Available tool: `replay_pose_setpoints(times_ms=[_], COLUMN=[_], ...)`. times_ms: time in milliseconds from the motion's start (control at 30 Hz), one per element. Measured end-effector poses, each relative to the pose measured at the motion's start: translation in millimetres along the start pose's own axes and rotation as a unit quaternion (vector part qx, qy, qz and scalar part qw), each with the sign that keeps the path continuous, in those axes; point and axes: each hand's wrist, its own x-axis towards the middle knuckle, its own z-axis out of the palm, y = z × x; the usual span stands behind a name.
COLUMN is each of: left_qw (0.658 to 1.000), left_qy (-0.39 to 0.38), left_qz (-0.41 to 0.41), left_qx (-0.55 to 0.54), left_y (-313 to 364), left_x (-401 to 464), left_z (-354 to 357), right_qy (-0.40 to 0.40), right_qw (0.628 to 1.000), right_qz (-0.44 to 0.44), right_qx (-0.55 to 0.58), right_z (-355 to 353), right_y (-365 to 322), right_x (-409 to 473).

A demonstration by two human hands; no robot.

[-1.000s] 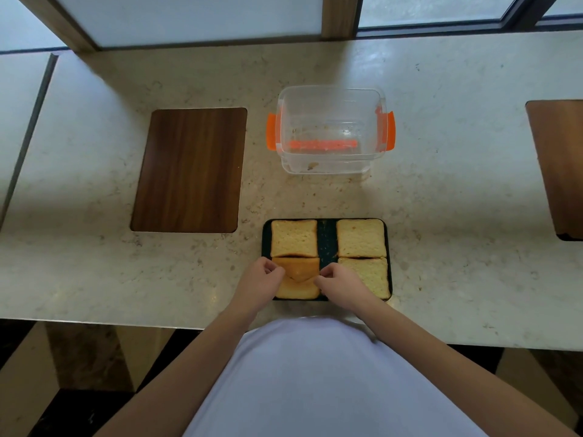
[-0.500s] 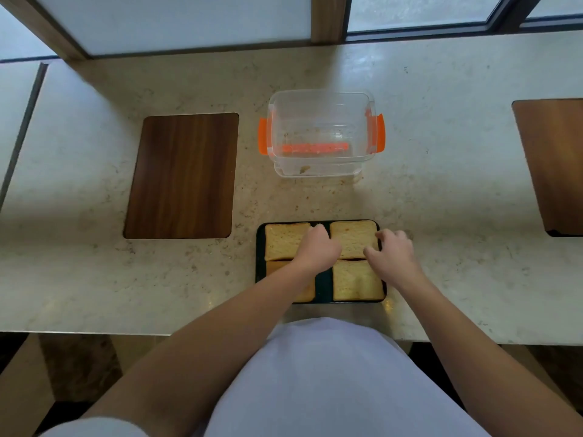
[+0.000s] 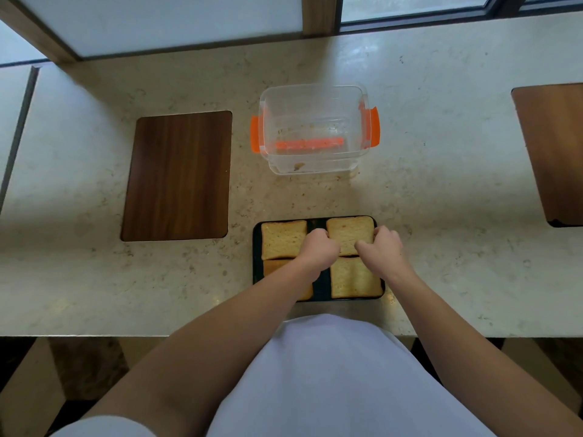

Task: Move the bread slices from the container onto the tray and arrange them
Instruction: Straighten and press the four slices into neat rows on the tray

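A dark, flat rectangular tray (image 3: 257, 247) with rounded corners sits on a pale, speckled stone counter (image 3: 441, 184), close to the counter's near edge. Four square bread slices lie on the tray in two rows of two, golden and porous, with darker crusts. The far-left slice (image 3: 280, 239) lies flat and free. The far-right slice (image 3: 348, 231) is pinched from both sides: the left hand (image 3: 317, 249) is curled with its fingers closed on the slice's left edge, and the right hand (image 3: 383, 249) is curled with fingers on its right edge and thumb near its front edge. The near-right slice (image 3: 355, 280) lies flat just behind the right wrist; the near-left slice (image 3: 277, 266) is mostly hidden under the left forearm. A dark strip of tray shows between the two columns.

Beyond the tray, well apart from it, stands a clear plastic container (image 3: 312, 152) with rounded corners and orange clips on both ends, holding only crumbs. Left of the tray, a dark wood-grain rectangular panel (image 3: 176, 176) lies flush in the counter. Another brown panel (image 3: 552, 146) is far to the tray's right. Bare counter lies open between tray and container, and on both sides of the tray.
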Motion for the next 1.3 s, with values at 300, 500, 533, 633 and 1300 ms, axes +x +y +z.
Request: replay_pose_setpoints(times_ms=[300,500,533,633,1300], left_qw=[0.999,0.998,0.998,0.998,0.996], left_qy=[-0.017,-0.012,-0.011,-0.006,-0.073], left_qz=[-0.011,-0.015,-0.017,-0.024,-0.021], left_qx=[-0.037,-0.053,-0.054,-0.056,-0.054], left_y=[1,-5,-6,-9,-61], left_x=[4,7,8,8,-11], left_z=[-6,-13,-14,-16,-1], right_qy=[-0.006,-0.008,-0.009,-0.013,-0.012], right_qw=[1.000,1.000,0.999,0.999,0.999], right_qz=[0.019,0.011,0.010,0.010,0.002], right_qx=[0.017,0.029,0.029,0.029,0.046], right_z=[-6,-2,-1,1,-8], right_y=[-5,-9,-10,-13,32], right_x=[3,2,2,0,-41])
